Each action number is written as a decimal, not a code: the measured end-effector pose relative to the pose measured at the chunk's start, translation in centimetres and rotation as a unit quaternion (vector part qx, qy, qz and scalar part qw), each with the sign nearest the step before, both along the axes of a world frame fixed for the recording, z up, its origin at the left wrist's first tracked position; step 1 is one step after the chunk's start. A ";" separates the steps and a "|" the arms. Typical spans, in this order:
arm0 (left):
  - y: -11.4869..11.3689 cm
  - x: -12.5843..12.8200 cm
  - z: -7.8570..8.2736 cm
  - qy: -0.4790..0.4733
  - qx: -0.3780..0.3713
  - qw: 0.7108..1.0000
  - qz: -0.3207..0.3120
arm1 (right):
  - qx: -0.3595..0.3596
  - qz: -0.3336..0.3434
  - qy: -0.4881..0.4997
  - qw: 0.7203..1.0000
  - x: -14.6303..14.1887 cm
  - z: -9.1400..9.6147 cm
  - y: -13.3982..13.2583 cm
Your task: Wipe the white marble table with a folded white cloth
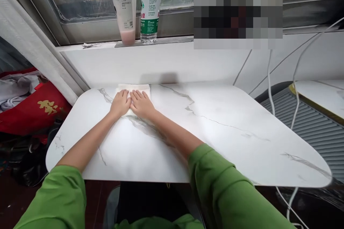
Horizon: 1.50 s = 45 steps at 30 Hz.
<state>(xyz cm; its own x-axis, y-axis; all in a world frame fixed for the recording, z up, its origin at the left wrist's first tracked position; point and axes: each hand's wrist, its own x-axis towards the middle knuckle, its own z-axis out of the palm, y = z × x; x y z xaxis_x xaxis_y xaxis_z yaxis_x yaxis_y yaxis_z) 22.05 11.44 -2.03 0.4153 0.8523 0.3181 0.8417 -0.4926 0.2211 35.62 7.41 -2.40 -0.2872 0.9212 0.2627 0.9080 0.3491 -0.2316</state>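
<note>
A folded off-white cloth [134, 87] lies flat on the white marble-patterned table [231, 125], close to its back edge and left of the middle. My left hand [120, 103] rests palm down on the cloth's left part, fingers stretched out and pointing away from me. Beside it, my right hand [141, 103] presses flat on the right part, fingers extended and slightly spread. The two hands touch or nearly touch at the thumbs. Their palms and part of the cloth beneath are hidden. Neither hand is closed around anything.
On the window ledge stand a plastic cup [125, 14] with pink drink and a green-labelled water bottle [151, 14]. A red bag [34, 107] with clothes sits at the left. White cables [296, 71] hang at the right beside a grey ribbed surface [319, 128].
</note>
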 end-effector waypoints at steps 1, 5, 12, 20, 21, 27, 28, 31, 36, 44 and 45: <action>1.2 0.1 0.0 -0.006 -0.004 1.000 0.005 | -0.002 -0.002 0.004 1.000 0.1 0.0 1.2; 5.2 0.6 0.2 -0.029 -0.020 0.999 0.012 | -0.010 -0.019 0.024 0.999 0.4 -0.2 5.3; 8.0 0.8 0.1 -0.042 -0.008 0.999 0.005 | -0.031 -0.025 0.049 0.998 0.6 -0.1 7.9; 5.5 0.7 -0.2 -0.005 0.004 1.000 0.019 | -0.025 -0.032 0.023 0.999 0.1 -0.1 5.9; 4.7 0.5 -0.2 -0.002 0.002 1.000 0.021 | -0.017 -0.032 0.016 0.999 -0.1 -0.1 5.2; -2.7 -1.9 0.1 0.020 -0.009 1.000 0.013 | 0.020 -0.028 -0.008 0.999 -2.3 -0.2 -2.2; -4.2 -2.5 0.2 0.024 -0.011 1.000 0.008 | 0.024 -0.029 -0.007 0.999 -2.9 -0.2 -3.8; -8.7 -4.6 0.4 0.032 -0.008 0.999 -0.009 | 0.027 -0.028 -0.002 0.999 -4.8 -0.1 -8.5; -15.7 -9.3 0.3 0.042 0.009 0.999 0.000 | 0.018 0.029 0.008 0.999 -8.6 0.7 -15.1; -20.1 -16.5 0.9 0.000 0.015 0.998 0.069 | 0.024 0.127 0.034 0.991 -14.8 1.5 -17.5; -19.7 -17.0 1.1 -0.002 0.010 0.997 0.071 | 0.022 0.129 0.034 0.991 -15.4 1.5 -17.1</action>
